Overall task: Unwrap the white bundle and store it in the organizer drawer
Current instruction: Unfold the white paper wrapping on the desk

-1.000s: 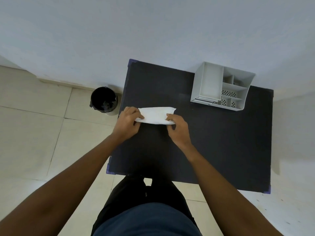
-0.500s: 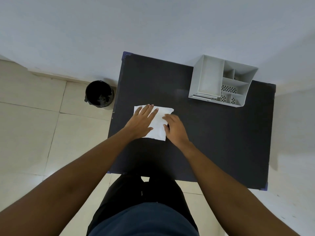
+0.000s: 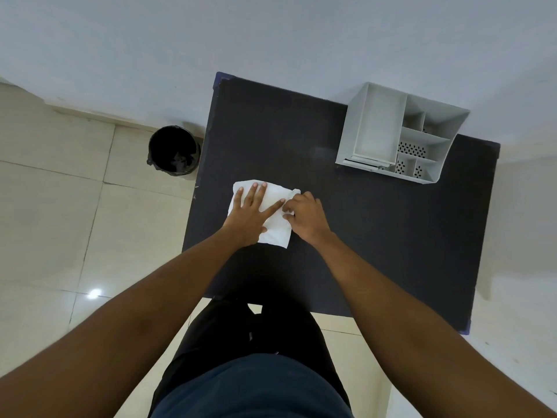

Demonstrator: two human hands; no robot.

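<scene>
Head view is showing the left hand (image 3: 250,212) lying flat, fingers spread, pressing the white bundle (image 3: 275,212) onto the table (image 3: 376,236) near its left edge, while the right hand (image 3: 303,217) is pinching its crumpled right edge.

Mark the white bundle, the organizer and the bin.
white bundle (image 3: 278,227), head view, bare lower part of the sheet.
organizer (image 3: 376,128), head view, floor of its large compartment.
bin (image 3: 173,152), head view, dark inside.
</scene>
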